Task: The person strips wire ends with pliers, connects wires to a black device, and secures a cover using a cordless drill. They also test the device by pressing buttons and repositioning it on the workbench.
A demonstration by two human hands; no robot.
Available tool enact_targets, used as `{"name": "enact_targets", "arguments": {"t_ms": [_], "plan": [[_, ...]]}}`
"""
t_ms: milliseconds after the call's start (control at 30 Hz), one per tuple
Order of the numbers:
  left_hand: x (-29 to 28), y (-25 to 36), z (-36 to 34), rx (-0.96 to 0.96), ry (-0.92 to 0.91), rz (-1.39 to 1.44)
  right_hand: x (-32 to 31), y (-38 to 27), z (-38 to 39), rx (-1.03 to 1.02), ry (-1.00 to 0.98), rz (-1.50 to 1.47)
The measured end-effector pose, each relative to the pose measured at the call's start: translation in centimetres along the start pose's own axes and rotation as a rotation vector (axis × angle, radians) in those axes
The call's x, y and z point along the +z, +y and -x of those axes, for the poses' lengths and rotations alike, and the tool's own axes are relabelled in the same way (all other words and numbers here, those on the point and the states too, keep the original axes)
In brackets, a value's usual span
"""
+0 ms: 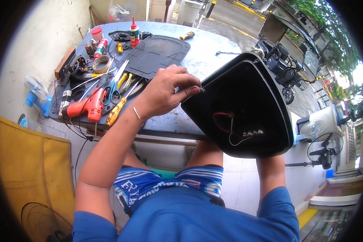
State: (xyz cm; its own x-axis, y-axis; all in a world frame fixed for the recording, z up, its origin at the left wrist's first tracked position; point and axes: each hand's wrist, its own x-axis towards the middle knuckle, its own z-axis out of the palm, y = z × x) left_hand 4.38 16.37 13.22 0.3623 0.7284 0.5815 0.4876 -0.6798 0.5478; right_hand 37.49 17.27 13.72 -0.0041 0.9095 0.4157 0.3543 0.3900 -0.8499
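A deep black plastic case (246, 101) is tilted up over the near right edge of the table, its hollow inside facing me. Inside it run a thin red wire (217, 117) and a pale wire (240, 142), beside several small shiny metal pieces (252, 133) in a row. My left hand (171, 88) is closed in a pinch at the case's left rim, on a small greyish bit too small to name. My right hand is hidden behind the case; only its forearm (271, 169) shows, coming up beneath as the case is held aloft.
On the blue table (177, 121) lie a flat black panel (153, 54), an orange-red power tool (86, 105), a yellow-handled screwdriver (117, 111), scissors (117, 82), a tape roll (102, 63) and a red-capped bottle (134, 34). Fans (324, 151) stand right; a three-wheeler (286, 60) is parked outside.
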Motion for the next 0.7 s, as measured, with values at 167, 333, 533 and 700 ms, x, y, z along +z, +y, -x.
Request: {"name": "enact_targets", "arguments": {"t_ms": [167,333,533,700], "plan": [[1.2,-0.8,-0.5,-0.089,0.023,0.117,0.6,0.5,-0.6,-0.017,0.021,0.023],[2.2,-1.9,-0.9,-0.138,-0.024,0.234,1.3,0.9,-1.5,-0.025,0.038,0.033],[3.5,-3.3,-0.8,-0.287,-0.072,0.489,1.7,1.2,-2.1,-0.028,0.048,0.036],[4.1,-4.4,0.2,-0.295,-0.026,0.406,2.2,1.3,-2.5,-0.034,0.056,0.039]]}}
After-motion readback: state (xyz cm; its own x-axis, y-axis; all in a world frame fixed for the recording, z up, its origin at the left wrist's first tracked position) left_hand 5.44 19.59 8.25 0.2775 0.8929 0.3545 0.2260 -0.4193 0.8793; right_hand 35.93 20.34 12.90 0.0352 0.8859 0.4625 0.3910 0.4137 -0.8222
